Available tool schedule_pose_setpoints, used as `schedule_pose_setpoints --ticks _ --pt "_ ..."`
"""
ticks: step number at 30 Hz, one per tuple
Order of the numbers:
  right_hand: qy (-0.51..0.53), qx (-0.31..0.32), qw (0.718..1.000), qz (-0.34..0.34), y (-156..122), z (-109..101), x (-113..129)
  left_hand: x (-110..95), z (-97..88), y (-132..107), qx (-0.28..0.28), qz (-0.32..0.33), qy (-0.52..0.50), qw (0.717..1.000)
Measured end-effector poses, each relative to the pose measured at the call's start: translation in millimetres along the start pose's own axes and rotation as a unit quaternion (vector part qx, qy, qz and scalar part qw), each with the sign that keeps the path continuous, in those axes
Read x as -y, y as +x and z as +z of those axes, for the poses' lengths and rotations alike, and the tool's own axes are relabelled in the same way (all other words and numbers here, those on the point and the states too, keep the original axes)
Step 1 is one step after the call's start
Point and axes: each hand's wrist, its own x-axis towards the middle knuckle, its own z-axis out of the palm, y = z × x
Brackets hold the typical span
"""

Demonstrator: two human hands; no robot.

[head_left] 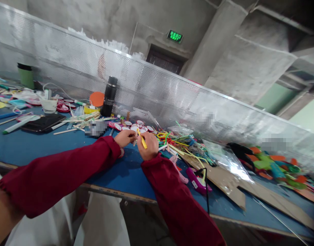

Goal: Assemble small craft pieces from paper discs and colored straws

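Over the blue table [131, 176], my two hands almost meet in the middle of the head view. My right hand [150, 146] is closed around a slim yellow pen-like tool [143, 140]; its upper end points away from me toward the left fingertips. My left hand [125, 138] has its fingers pinched together at a small pale piece, too small to name. Just beyond my fingers lies a cluster of white round pieces with red edges [127, 123].
Behind the clutter runs a perforated metal screen [152, 82]. A black bottle [109, 97], loose wooden sticks [66, 131], a phone [43, 123] and a white cup [48, 105] stand or lie leftward. Rightward are tangled coloured cords [187, 145], a purple device [198, 181] and cardboard [225, 184].
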Motion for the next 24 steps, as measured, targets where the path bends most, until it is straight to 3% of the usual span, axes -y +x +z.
schedule_pose_setpoints --ticks 24 --pt "-0.005 -0.01 1.0 -0.005 -0.4 1.8 -2.0 -9.9 -1.6 -3.3 -0.005 -0.011 0.031 0.999"
